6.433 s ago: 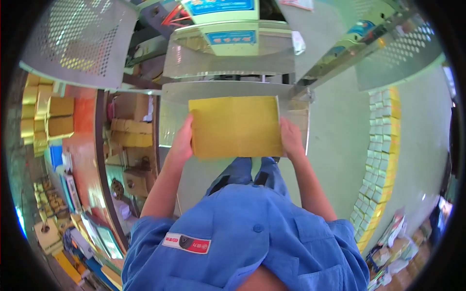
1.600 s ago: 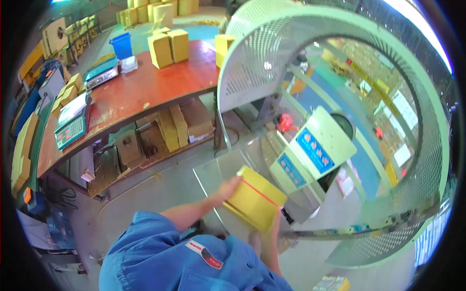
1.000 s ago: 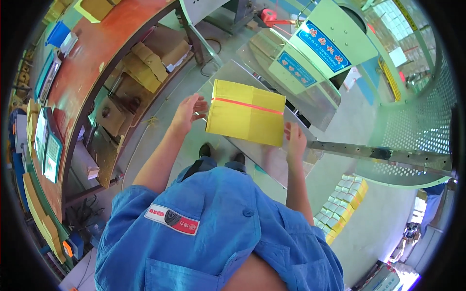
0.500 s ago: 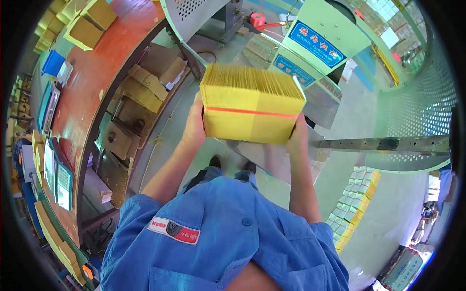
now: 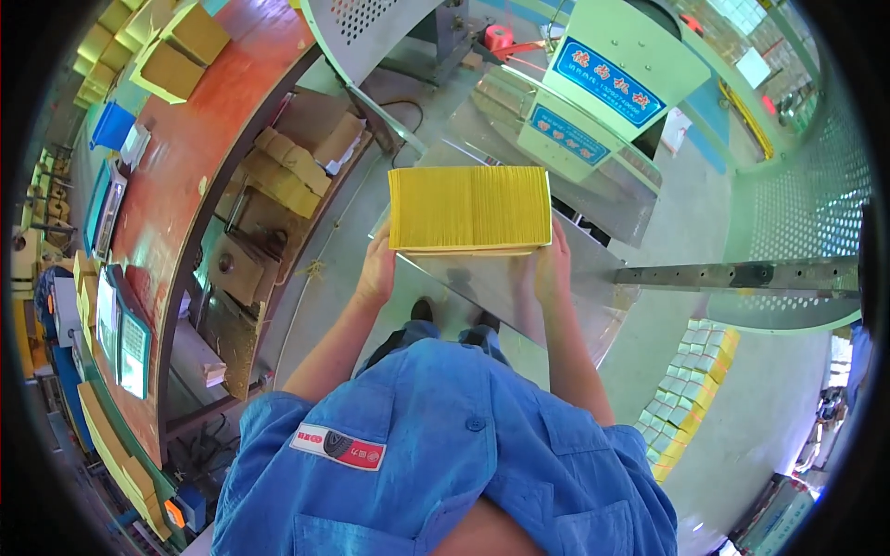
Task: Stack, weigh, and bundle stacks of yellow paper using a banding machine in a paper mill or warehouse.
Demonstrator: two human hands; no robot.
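both hands, left hand (image 5: 376, 271) and right hand (image 5: 553, 271), grip yellow paper stack (image 5: 469, 208).

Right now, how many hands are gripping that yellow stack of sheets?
2. The left hand holds the yellow stack at its left end, the right hand at its right end. The fingers under the stack are hidden.

I see both my forearms reach forward from the blue sleeves, about parallel and a little apart. My left hand (image 5: 377, 271) is raised with the palm turned inward and the fingers closed in a grip. My right hand (image 5: 553, 269) mirrors it, palm inward.
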